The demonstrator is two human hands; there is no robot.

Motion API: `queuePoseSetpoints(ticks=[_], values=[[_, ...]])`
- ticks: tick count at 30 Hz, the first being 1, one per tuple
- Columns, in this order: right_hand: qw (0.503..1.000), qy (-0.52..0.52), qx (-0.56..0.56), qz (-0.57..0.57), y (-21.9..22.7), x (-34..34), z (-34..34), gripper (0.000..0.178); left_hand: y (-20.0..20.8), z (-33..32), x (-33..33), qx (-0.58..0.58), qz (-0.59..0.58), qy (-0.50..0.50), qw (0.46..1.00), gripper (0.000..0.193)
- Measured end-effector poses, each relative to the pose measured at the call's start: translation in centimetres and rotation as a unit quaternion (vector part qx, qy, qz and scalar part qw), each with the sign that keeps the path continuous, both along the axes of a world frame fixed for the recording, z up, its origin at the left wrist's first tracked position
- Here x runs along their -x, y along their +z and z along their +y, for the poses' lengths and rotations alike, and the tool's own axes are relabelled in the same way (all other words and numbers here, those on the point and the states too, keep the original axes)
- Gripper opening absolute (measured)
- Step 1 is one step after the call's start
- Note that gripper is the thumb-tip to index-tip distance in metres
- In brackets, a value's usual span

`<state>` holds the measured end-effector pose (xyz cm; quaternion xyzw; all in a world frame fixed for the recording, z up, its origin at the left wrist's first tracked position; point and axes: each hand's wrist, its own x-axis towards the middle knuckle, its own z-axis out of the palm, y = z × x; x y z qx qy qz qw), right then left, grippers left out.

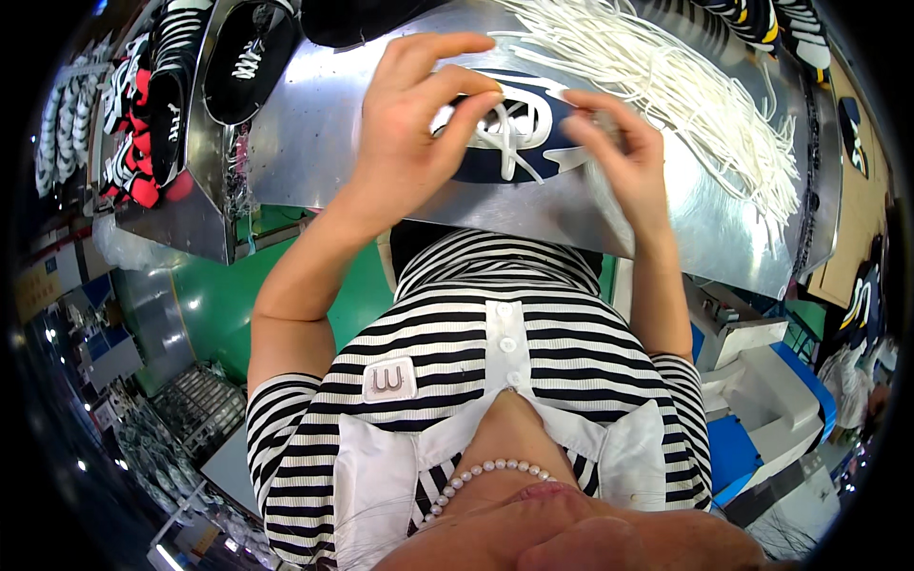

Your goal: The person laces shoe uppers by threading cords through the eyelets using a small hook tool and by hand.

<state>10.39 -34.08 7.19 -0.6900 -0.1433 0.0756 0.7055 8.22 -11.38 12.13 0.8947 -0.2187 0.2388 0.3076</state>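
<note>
A navy blue shoe upper (484,167) with white trim lies on the metal tabletop, its eyelet opening in the middle. A white shoelace (507,143) crosses that opening, with loose ends hanging toward me. My left hand (411,128) is at the upper's left side, pinching the lace between thumb and a finger while the forefinger stretches out above. On the upper's right edge, my right hand (624,143) is blurred by motion. Its thumb and forefinger are apart, and no lace shows between them. Both hands hide parts of the upper.
A large pile of white laces (657,81) covers the table's right side. A black laced shoe (249,62) lies at the left, by stacked black and red shoe parts (138,152). Another black piece (357,19) is at the far edge. A white and blue machine (762,400) stands lower right.
</note>
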Motion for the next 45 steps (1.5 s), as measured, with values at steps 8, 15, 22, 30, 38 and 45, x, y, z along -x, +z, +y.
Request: queuePoseSetpoints(ticks=[8, 15, 22, 30, 38, 45], values=[[0.985, 0.021, -0.082, 0.148, -3.0, -0.8, 3.6, 0.018, -1.6, 1.2, 1.6, -0.010, 0.087, 0.060, 0.994, 0.016], [0.992, -0.003, 0.061, 0.114, -3.8, -0.8, 5.1, 0.035, -3.5, 2.8, -0.5, 0.312, 0.622, 0.145, 0.703, 0.046], [0.988, -0.021, 0.115, 0.100, -3.5, -0.3, 4.3, 0.042, -5.7, -0.4, -1.1, 0.394, 0.568, 0.120, 0.713, 0.039], [0.985, 0.024, 0.172, 0.012, -2.9, -0.1, 3.4, 0.039, -6.3, -2.0, 0.6, 0.374, 0.416, 0.130, 0.818, 0.023], [0.987, 0.025, 0.160, 0.006, -2.2, 0.1, 1.2, 0.018, -6.2, -2.3, 0.3, 0.389, 0.410, 0.125, 0.815, 0.023], [0.966, 0.041, 0.248, -0.064, -2.1, -0.8, 1.2, 0.015, -6.1, -2.2, 0.5, 0.355, 0.425, 0.124, 0.824, 0.022]])
